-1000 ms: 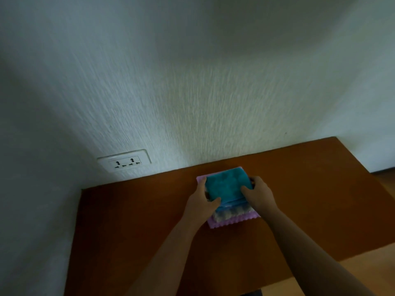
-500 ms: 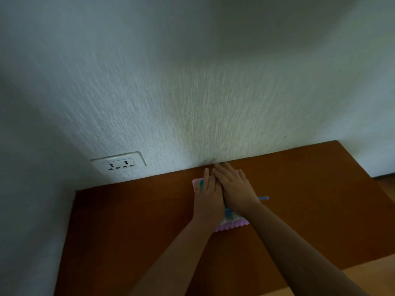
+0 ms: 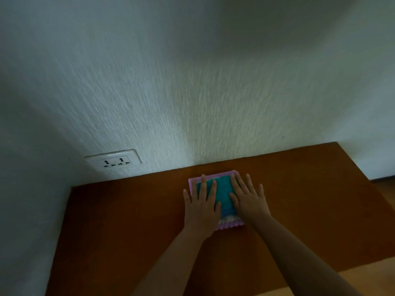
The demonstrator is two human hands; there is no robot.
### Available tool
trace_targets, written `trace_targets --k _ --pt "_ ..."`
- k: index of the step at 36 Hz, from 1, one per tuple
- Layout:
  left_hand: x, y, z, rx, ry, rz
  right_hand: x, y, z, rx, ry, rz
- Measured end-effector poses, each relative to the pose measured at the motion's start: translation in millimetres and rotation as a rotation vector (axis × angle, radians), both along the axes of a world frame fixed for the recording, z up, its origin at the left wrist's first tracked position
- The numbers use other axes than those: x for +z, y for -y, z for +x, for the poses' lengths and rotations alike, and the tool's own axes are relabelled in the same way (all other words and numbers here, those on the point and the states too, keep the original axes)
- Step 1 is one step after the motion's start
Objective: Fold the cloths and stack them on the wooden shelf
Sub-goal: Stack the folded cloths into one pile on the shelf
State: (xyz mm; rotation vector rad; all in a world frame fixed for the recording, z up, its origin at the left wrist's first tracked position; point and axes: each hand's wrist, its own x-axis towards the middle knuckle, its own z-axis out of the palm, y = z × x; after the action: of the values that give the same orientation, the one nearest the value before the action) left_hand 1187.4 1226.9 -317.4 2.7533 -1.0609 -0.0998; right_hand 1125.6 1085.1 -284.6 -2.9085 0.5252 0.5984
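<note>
As left hand (image 3: 201, 207) and right hand (image 3: 249, 201) press flat, fingers (image 3: 203, 184) spread wide, on a teal cloth (image 3: 223, 189) topping a pink cloth (image 3: 229, 227), both lie on the wooden shelf (image 3: 128, 221), wall socket (image 3: 113, 160) at 10 o'clock.

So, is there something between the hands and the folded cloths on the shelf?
Nothing visible. The left hand and the right hand rest flat directly on the teal cloth, the top one on the wooden shelf.

Left hand (image 3: 201, 207) and right hand (image 3: 249, 199) press flat on folded cloths (image 3: 223, 193) atop the wooden shelf (image 3: 128, 221).
</note>
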Motion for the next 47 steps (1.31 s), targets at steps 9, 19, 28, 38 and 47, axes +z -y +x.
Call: trace_targets --k 9,19,28,38,47 --pt "38 2 9 -0.093 0.150 -0.065 34 -8 3 -0.203 0.336 0.088" --pt "15 -9 6 -0.253 0.089 0.130 1 -23 8 0.092 0.042 0.082" --pt "25 -12 4 -0.080 -0.128 0.113 6 -14 5 -0.038 0.086 0.186" --pt "56 -27 12 0.656 -0.820 -0.504 30 2 -2 -1.030 0.498 0.858" --pt "60 -16 16 0.799 -1.319 -0.519 27 4 -11 -1.065 0.251 1.009"
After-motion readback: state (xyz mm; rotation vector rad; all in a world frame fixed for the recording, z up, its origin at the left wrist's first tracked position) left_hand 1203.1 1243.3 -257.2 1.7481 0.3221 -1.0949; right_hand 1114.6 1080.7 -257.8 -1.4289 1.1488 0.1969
